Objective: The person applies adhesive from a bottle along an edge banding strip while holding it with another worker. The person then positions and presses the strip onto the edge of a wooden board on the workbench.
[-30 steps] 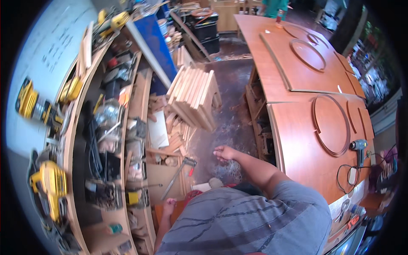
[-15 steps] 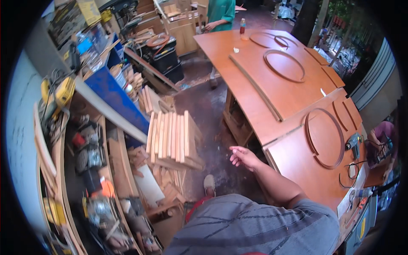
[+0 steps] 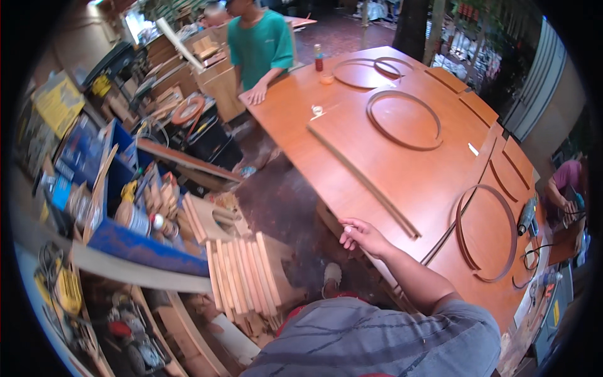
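My right hand (image 3: 364, 238) is held out beside the near left edge of a large reddish-brown board-topped table (image 3: 282, 113). Its fingers are loosely bent and apart, and nothing shows in them. My left hand is out of view. On the tabletop a long narrow strip of board (image 3: 364, 179) lies close to this hand. Farther along rest a thin brown hoop (image 3: 375, 122) and a second hoop (image 3: 461, 235) at the right. A stack of pale wooden pieces (image 3: 245, 276) stands on the floor to the left of the hand.
A person in a green shirt (image 3: 260, 47) stands at the table's far left corner, one hand on it. Another person (image 3: 565, 188) is at the right edge. A drill-like power tool (image 3: 526, 217) and cables lie on the right. A blue bin (image 3: 144, 248) and tool-filled shelves (image 3: 135, 333) line the left.
My view has swung, so the table and wood stack sit differently in it. My right hand now appears nearer the table edge, its fingers more bent. The green-shirted person's hand now rests on the table corner.
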